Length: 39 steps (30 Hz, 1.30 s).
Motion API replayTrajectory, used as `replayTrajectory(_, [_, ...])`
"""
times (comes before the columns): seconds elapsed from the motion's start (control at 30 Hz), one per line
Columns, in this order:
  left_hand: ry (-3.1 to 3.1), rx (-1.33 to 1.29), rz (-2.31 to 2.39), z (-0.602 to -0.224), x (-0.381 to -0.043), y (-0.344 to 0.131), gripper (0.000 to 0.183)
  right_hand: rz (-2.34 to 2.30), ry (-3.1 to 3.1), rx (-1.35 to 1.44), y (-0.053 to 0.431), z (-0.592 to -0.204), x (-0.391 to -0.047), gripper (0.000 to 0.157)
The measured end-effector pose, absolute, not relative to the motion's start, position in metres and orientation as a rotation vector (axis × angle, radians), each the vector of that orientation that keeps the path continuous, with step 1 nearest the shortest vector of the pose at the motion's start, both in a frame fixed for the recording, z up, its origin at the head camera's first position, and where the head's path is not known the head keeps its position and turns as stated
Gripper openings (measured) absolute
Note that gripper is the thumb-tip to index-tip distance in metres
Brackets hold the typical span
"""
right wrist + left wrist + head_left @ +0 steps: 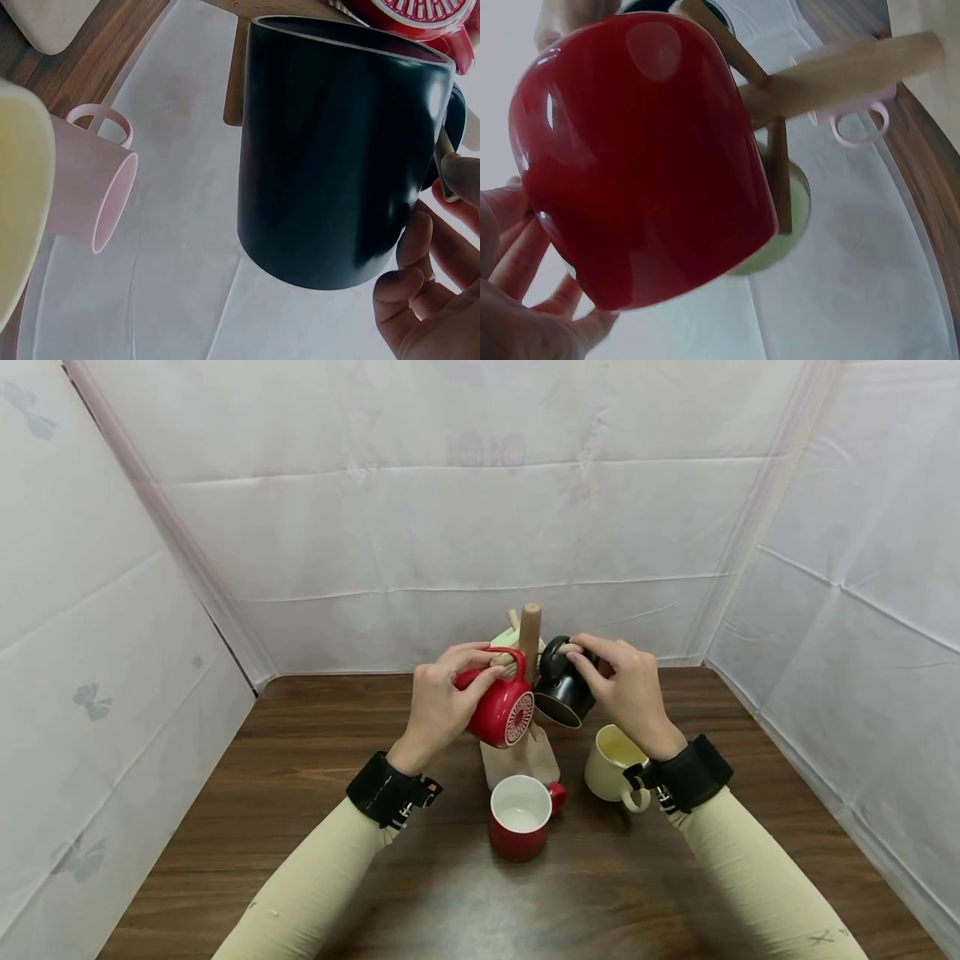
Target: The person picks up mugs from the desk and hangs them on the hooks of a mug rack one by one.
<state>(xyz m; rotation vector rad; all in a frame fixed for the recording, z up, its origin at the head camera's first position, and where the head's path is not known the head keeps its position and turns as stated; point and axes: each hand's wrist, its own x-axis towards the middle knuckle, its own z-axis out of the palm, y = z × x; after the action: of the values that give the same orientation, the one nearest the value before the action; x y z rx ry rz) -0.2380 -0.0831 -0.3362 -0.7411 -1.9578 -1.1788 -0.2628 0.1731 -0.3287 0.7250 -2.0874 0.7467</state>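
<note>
At the wooden mug tree (pixel 530 631), my left hand (pixel 447 692) holds a red mug (pixel 495 710) by its handle. The mug is tilted, its patterned base facing me, and a peg (pixel 504 662) shows at the handle between thumb and fingers. On the other side my right hand (pixel 626 681) has thumb and finger at the handle of a black mug (pixel 564 693), tilted mouth-down. A peg tip (pixel 447 169) passes through that handle, beside the fingertips. Exact left fingertip contact is hidden behind the red mug (pixel 645 157) in the left wrist view.
A red mug with white inside (pixel 519 827) stands before the tree's base (pixel 498 767). A pale yellow mug (pixel 603 768) stands to its right, under my right wrist. A light green mug (pixel 780 244) is behind the tree's pegs; a pink mug (pixel 90 180) shows in the right wrist view.
</note>
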Motion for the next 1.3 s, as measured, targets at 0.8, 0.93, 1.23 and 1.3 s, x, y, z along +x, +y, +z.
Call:
replayTrajectory(0.8, [-1.955,-0.776,-1.273,-0.341,-0.256,-0.094,0.018,0.734,-2.06,0.695,0.165,-0.332,-0.256,0.021])
replayTrajectory(0.93, [-1.928,-0.787,-1.32,-0.342,-0.256,-0.093,0.02,0.733,-2.058,0.684,0.165,-0.332,-0.255,0.022])
replayTrajectory(1.23, [-1.936,-0.788,-1.343,-0.342,-0.256,-0.088,0.019,0.723,-2.044,0.673,0.169,-0.332,-0.255,0.023])
replayTrajectory(1.3, [-1.939,-0.788,-1.348,-0.342,-0.257,-0.087,0.019,0.723,-2.044,0.67,0.17,-0.332,-0.255,0.023])
